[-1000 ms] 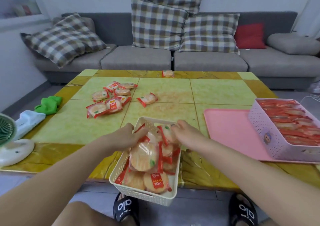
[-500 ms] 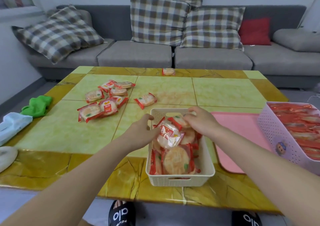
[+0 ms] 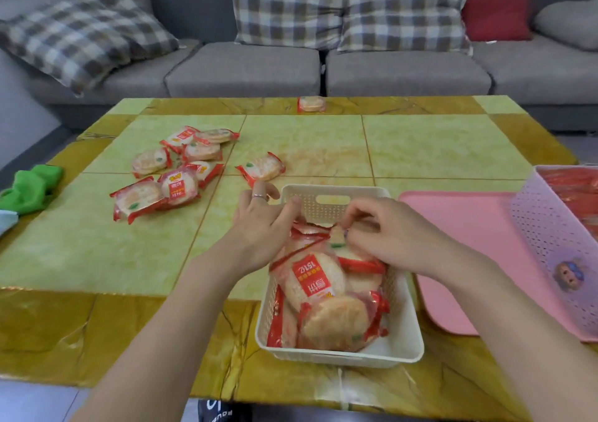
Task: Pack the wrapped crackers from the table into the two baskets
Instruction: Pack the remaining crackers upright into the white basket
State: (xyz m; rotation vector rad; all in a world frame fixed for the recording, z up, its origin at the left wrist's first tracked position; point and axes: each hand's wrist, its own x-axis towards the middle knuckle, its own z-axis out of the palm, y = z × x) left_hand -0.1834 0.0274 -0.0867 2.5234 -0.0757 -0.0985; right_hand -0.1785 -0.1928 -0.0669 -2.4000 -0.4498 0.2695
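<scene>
A cream basket (image 3: 339,358) stands on the table near the front edge, holding several wrapped crackers (image 3: 314,279) in red-edged packets. My left hand (image 3: 262,224) lies over the basket's far left rim with spread fingers touching the packets. My right hand (image 3: 385,230) reaches in from the right and pinches the edge of a wrapped cracker (image 3: 336,235) at the top of the pile. A loose pile of wrapped crackers (image 3: 174,169) lies at the table's left. One cracker (image 3: 262,169) lies alone just beyond my left hand, and another cracker (image 3: 311,103) at the far edge.
A pink basket (image 3: 556,243) full of packets sits on a pink tray (image 3: 469,243) at the right. A green cloth (image 3: 30,187) lies at the table's left edge. Behind the table is a grey sofa (image 3: 242,72) with checked cushions.
The cream basket moved from overhanging the front edge to fully on the table. Both hands went from its far rim onto the packets inside.
</scene>
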